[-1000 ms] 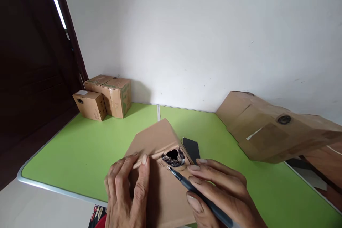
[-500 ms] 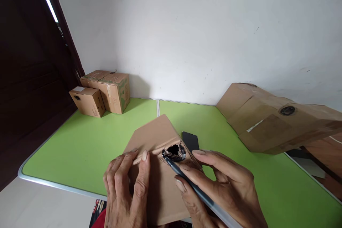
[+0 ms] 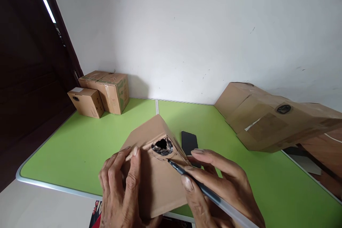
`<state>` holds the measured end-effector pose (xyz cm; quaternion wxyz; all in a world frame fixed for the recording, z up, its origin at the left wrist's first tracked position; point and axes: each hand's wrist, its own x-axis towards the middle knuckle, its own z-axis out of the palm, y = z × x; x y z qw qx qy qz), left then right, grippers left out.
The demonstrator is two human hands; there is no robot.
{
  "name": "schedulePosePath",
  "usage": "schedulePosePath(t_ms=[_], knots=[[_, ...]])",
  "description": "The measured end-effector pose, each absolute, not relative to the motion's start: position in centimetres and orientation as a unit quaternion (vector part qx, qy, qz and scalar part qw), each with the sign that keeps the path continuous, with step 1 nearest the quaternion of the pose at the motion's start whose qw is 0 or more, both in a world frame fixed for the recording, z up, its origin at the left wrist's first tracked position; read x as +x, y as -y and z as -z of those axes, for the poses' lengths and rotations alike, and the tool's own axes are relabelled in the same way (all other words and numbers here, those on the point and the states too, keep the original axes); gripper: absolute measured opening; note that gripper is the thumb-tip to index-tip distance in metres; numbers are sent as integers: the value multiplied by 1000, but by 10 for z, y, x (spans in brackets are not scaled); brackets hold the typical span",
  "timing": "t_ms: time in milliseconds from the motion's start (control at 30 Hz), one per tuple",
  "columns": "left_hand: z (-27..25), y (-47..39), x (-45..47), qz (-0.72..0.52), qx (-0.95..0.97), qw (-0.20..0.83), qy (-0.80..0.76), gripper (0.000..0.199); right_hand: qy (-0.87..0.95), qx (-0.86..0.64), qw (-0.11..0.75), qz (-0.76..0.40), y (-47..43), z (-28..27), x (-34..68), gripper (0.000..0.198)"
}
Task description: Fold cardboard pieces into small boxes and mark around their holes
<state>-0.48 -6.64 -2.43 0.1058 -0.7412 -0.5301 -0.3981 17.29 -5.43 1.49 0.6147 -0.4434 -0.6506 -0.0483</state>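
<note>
In front of me is a folded brown cardboard box [image 3: 162,188] with a ragged hole near its far corner, its rim blackened with ink. My left hand [image 3: 120,188] grips the box's left side, thumb and fingers pressed on a raised crease. Between thumb and fingers of my right hand [image 3: 221,188] is a dark pen [image 3: 207,191] with a clear rear barrel. The pen's tip meets the cardboard just below the hole, where thin dark lines curve. A black smartphone [image 3: 189,143] lies on the table behind the box, partly hidden by my right fingers.
Two cardboard boxes, a small one [image 3: 87,102] and a larger one [image 3: 109,91], stand at the green table's [image 3: 64,149] back left. At the right, a big creased cardboard piece [image 3: 262,121] with a dark oval patch leans by the white wall [image 3: 187,35].
The pen tip has left the hole's left edge and is now below the hole. The box has turned and shifted slightly left, with my left hand on it.
</note>
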Motion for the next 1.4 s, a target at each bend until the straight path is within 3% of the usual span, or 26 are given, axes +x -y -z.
schedulePosePath(t_ms=[300,467,533,600,700,767,900,1133,1300,1400], knots=[[27,64,-10,377,-750,111,533,118,592,-446,669,52,51,-17,165,18],[28,60,-22,383,-726,108,561,119,496,-438,749,25,28,-5,183,18],[29,57,-33,388,-708,119,577,119,526,-491,693,41,-2,15,198,15],[31,53,-45,397,-688,136,592,121,639,-583,498,63,-41,44,211,30],[34,48,-59,408,-669,150,603,121,727,-602,329,27,-93,91,218,29],[37,46,-65,410,-665,152,605,118,763,-599,241,10,-116,116,213,16],[41,44,-70,407,-660,148,614,120,799,-590,114,-5,-135,143,198,29],[46,39,-71,420,-659,131,609,121,759,-646,80,-10,-117,143,204,39],[48,39,-68,425,-669,128,597,120,549,-828,114,8,-65,133,233,46],[48,39,-63,430,-678,119,585,119,466,-875,124,-33,-48,131,243,62]])
